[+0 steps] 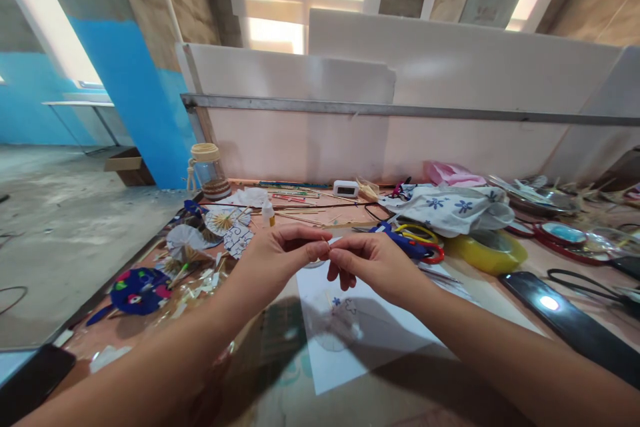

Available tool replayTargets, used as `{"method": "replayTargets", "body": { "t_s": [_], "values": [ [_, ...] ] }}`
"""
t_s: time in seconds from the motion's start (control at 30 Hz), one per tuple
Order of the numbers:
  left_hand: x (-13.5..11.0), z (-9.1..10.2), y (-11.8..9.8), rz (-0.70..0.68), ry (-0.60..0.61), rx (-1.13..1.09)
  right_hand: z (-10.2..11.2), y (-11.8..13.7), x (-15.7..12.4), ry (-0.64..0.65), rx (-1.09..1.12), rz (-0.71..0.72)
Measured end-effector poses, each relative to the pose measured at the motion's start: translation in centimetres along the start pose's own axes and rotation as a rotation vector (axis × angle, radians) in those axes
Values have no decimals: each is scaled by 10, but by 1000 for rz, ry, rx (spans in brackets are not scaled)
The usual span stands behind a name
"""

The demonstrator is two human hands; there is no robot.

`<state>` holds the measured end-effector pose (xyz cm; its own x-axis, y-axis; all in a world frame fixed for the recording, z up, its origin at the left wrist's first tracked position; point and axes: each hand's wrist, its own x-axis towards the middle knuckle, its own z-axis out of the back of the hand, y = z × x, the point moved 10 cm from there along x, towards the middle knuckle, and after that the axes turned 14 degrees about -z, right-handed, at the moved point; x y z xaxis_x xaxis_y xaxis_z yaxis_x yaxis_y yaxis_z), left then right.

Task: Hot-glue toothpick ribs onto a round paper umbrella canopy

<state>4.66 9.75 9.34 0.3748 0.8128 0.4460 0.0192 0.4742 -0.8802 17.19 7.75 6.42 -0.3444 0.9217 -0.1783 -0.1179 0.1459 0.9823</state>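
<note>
Fingertips of one left hand and one right hand met above one paper sheet and one disc; whether they gripped anything was unclear.

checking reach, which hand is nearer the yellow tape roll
Right. The right hand is to the left of the yellow tape roll; the left hand is farther left, beyond the right hand.

We count two hands, one left hand and one right hand, above one white sheet. Beyond our left hand stand one small bottle and one lidded jar; to its left, one blue disc; beyond both hands, one white display; right of our right hand, one yellow roll, one phone.
</note>
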Motion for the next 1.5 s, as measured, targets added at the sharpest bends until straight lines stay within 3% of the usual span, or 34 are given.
{"method": "replayTargets", "body": {
  "t_s": [0.23, 0.43, 0.57, 0.7, 0.8, 0.93, 1.1, 1.2, 1.33, 1.4, 1.5],
  "values": [
    [-3, -1, -3, 16, -71, -32, -1, 1, 0, 9, -22, 15],
    [-4, 0, 0, -13, -69, -7, 2, 13, -5, -48, -67, 136],
    [1, -1, -10, -136, 102, 165, 7, 24, -10, -131, -317, 186],
    [-6, -13, -52, -608, 284, 778, 3, 30, -15, -196, -708, 202],
    [-21, -39, -54, -788, 477, 1093, -2, 30, -18, -238, -908, 210],
    [-31, -52, -40, -803, 526, 1185, -10, 24, -18, -257, -1066, 212],
    [-31, -48, -7, -676, 570, 1176, -19, 14, -13, -232, -1220, 191],
    [-21, -32, -7, -615, 470, 1161, 3, 33, -19, -300, -1160, 179],
    [-4, -8, -19, -494, 338, 1042, 71, 65, -38, -489, -1149, 136],
    [0, -1, -23, -459, 313, 1000, 105, 58, -42, -517, -1204, 42],
    [2, 5, -30, -459, 278, 999, 147, 17, -38, -514, -1196, -207]
  ]
}}
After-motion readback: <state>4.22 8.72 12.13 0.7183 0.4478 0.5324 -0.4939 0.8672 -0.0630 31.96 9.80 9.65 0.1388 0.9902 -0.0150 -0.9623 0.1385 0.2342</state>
